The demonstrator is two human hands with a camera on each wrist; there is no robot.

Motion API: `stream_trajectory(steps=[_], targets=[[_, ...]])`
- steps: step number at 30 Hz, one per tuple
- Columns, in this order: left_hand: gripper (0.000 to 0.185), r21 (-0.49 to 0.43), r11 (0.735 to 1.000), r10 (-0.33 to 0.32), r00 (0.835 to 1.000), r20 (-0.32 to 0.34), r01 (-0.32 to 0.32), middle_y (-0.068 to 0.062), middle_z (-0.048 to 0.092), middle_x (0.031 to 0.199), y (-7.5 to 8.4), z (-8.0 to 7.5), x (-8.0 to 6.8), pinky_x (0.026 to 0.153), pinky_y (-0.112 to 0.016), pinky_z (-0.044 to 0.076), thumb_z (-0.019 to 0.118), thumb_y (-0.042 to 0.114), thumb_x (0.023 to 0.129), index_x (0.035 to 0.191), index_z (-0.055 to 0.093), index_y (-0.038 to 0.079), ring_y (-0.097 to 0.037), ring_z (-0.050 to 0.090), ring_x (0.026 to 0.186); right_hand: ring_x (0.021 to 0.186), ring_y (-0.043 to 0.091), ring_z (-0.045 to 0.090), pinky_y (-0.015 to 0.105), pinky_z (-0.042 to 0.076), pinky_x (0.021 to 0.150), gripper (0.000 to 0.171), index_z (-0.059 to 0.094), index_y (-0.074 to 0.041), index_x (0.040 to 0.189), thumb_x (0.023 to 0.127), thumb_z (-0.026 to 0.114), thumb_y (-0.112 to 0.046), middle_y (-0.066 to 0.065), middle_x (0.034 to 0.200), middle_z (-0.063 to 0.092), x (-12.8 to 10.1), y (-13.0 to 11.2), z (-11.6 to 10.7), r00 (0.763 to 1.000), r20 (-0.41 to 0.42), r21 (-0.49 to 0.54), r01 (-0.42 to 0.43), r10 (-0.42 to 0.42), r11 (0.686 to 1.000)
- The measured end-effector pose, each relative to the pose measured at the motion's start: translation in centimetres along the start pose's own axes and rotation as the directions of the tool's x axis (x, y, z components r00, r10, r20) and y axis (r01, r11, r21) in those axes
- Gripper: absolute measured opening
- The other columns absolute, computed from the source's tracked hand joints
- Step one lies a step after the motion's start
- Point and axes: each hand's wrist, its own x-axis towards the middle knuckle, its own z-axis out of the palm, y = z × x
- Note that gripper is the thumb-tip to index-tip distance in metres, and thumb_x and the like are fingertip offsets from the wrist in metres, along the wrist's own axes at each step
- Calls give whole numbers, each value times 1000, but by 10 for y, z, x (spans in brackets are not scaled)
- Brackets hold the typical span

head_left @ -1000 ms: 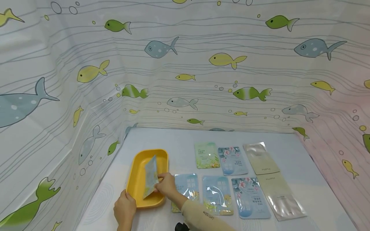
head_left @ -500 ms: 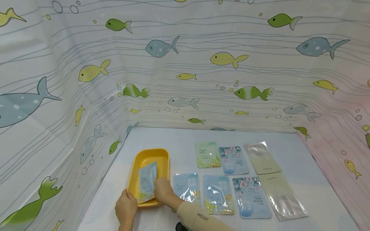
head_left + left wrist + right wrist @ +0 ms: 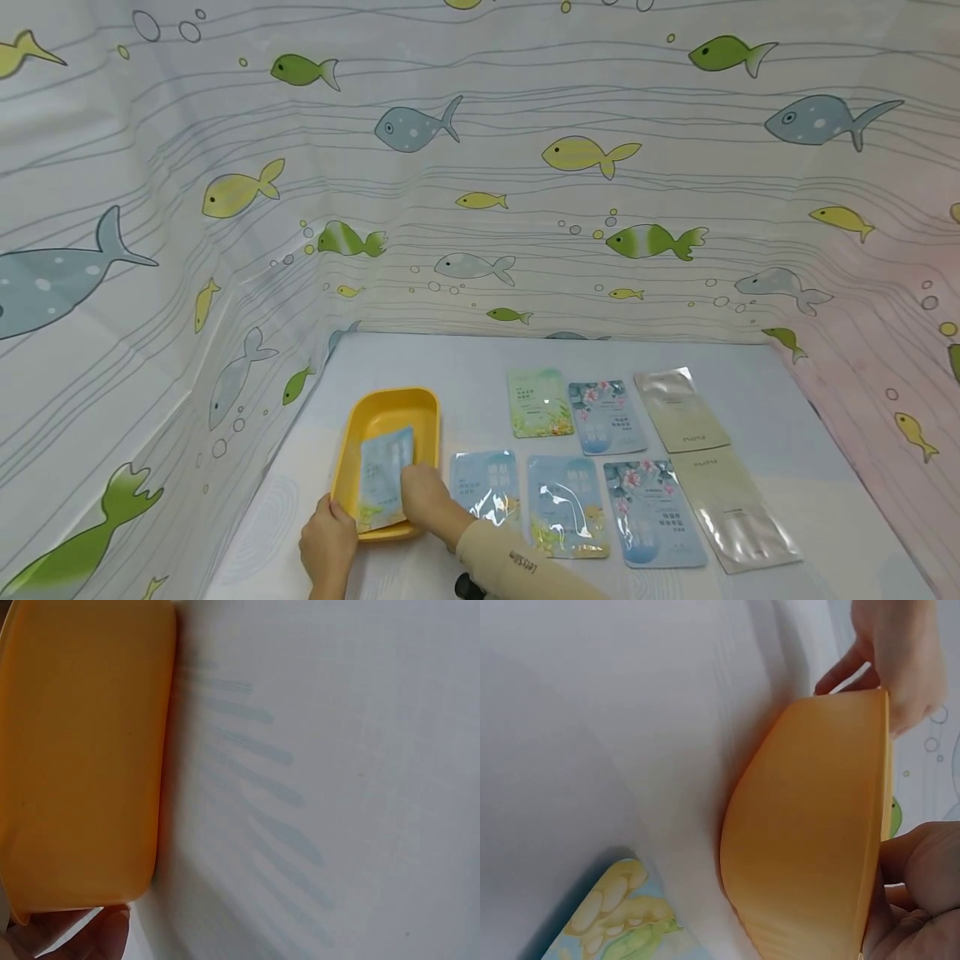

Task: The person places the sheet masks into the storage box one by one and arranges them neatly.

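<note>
A yellow plastic tray [image 3: 423, 417] stands at the left of the table. A light-blue face mask packet [image 3: 384, 477] lies in it, slightly askew. My left hand [image 3: 328, 537] holds the tray at its front left corner; the left wrist view shows fingertips [image 3: 114, 930] against the outer wall. My right hand [image 3: 429, 500] reaches over the right rim with curled fingers at the packet's right edge, its fingertips hidden in the head view. In the right wrist view that hand [image 3: 926, 892] is beside the rim, and the packet is hidden behind the tray wall [image 3: 802, 825].
Right of the tray lie two light-blue packets [image 3: 483, 483] [image 3: 568, 504], a green packet [image 3: 538, 404], two floral blue packets [image 3: 607, 417] [image 3: 654, 512] and two silvery-beige packets [image 3: 681, 410] [image 3: 735, 508]. A fish-patterned curtain [image 3: 570, 200] surrounds the table.
The packet, tilted on edge over the tray a second ago, has turned face up and come down into it. My right hand moved slightly down; my left hand stayed at the tray corner.
</note>
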Motion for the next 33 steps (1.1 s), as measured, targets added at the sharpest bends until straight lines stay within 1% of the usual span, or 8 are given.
stream_trajectory(steps=[5, 12, 20, 23, 27, 28, 31, 33], targets=[[30, -7, 1000, -3, 1000, -24, 2, -38, 59, 100, 0, 2, 0, 67, -63, 46, 44, 5, 91, 109, 56, -17, -58, 57, 83, 49, 9, 43, 19, 34, 39, 16, 58, -6, 67, 75, 70, 1, 1, 58, 50, 0, 1, -2, 1000, 10, 23, -11, 11, 1000], [30, -5, 1000, -6, 1000, -11, 6, -39, 59, 101, 0, 2, 1, 68, -62, 46, 43, 5, 92, 109, 56, -17, -58, 57, 85, 48, 9, 42, 19, 34, 39, 16, 58, -6, 67, 78, 67, 1, 0, 57, 49, -1, 2, -2, 1000, -17, 26, 14, -13, 1000], [31, -9, 1000, -12, 1000, 5, 12, -39, 59, 100, 0, 2, 0, 67, -62, 46, 42, 5, 92, 110, 55, -17, -58, 57, 85, 51, 10, 45, 20, 38, 44, 18, 56, -4, 65, 78, 61, 7, 2, 57, 51, -5, 8, -2, 994, -108, 173, 20, -2, 985], [30, -12, 1000, -8, 1000, -5, 8, -39, 59, 100, 0, 2, 0, 67, -62, 46, 43, 4, 92, 110, 55, -17, -58, 57, 84, 59, 12, 57, 20, 44, 50, 9, 64, -1, 71, 79, 63, 4, 3, 65, 62, -5, 11, -3, 990, -136, 222, 51, -21, 974], [31, -13, 1000, -10, 1000, -19, 10, -38, 59, 99, 0, 3, 0, 67, -62, 46, 42, 5, 91, 109, 55, -16, -57, 57, 84, 66, 11, 61, 17, 47, 56, 2, 69, 0, 80, 80, 67, -1, 4, 74, 67, -4, 18, -5, 982, -174, 306, 124, -72, 944], [31, -13, 1000, -9, 1000, -21, 9, -38, 59, 99, -1, 3, 0, 67, -62, 46, 42, 5, 91, 109, 55, -16, -57, 57, 84, 64, 9, 59, 16, 45, 55, 2, 69, -1, 80, 80, 68, -2, 4, 73, 67, -4, 20, -5, 978, -189, 328, 147, -88, 933], [31, -14, 1000, -10, 1000, -21, 9, -38, 59, 99, -1, 3, -1, 67, -62, 46, 42, 5, 91, 109, 55, -16, -57, 57, 84, 56, 4, 54, 13, 43, 51, 3, 68, 0, 79, 82, 68, -3, 3, 68, 64, -2, 29, -7, 968, -222, 415, 204, -119, 886], [31, -14, 1000, -12, 1000, -21, 12, -38, 59, 99, -1, 3, -1, 68, -62, 46, 42, 5, 91, 109, 55, -16, -57, 57, 84, 55, 1, 53, 12, 43, 51, 4, 69, 0, 81, 83, 67, -3, 2, 68, 65, -1, 36, -10, 965, -236, 466, 216, -114, 858]])
